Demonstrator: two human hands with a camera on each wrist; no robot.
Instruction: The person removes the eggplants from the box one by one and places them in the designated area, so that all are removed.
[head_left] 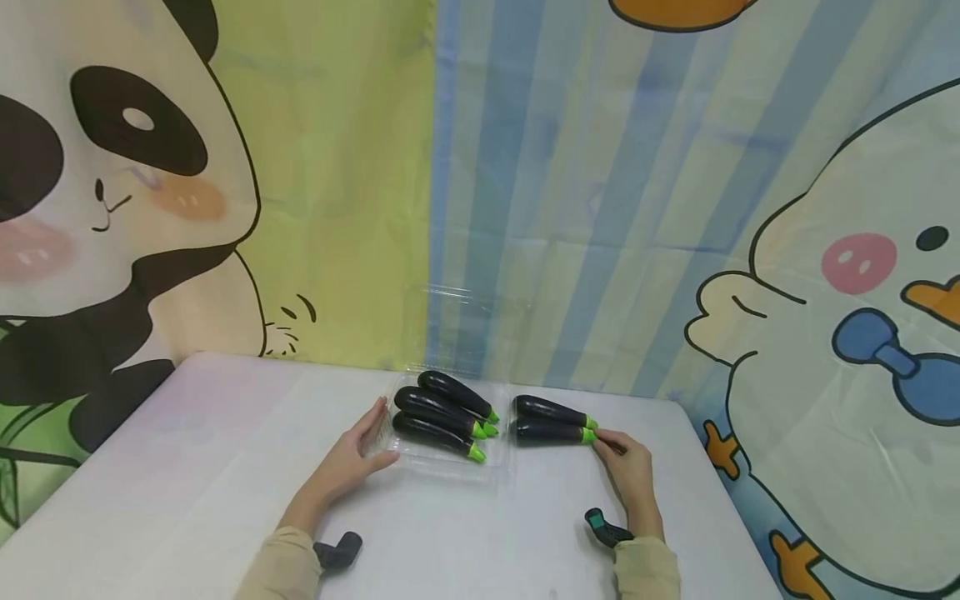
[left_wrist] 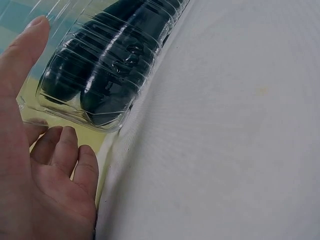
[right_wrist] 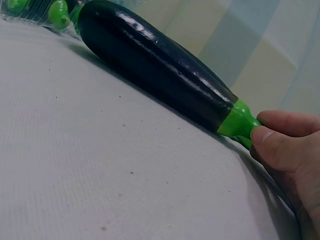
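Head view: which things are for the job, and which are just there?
For the job:
- near loose eggplant, its green end in the right grip
- far loose eggplant
- clear box, with boxed eggplants

Just there:
- panda picture
- bird picture
- dark wrist gadgets

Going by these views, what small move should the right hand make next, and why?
Probably lift the nearer loose eggplant slightly off the table: the right hand already pinches its green stem, and the clear container beside it holds other eggplants, with the left hand at its left side.
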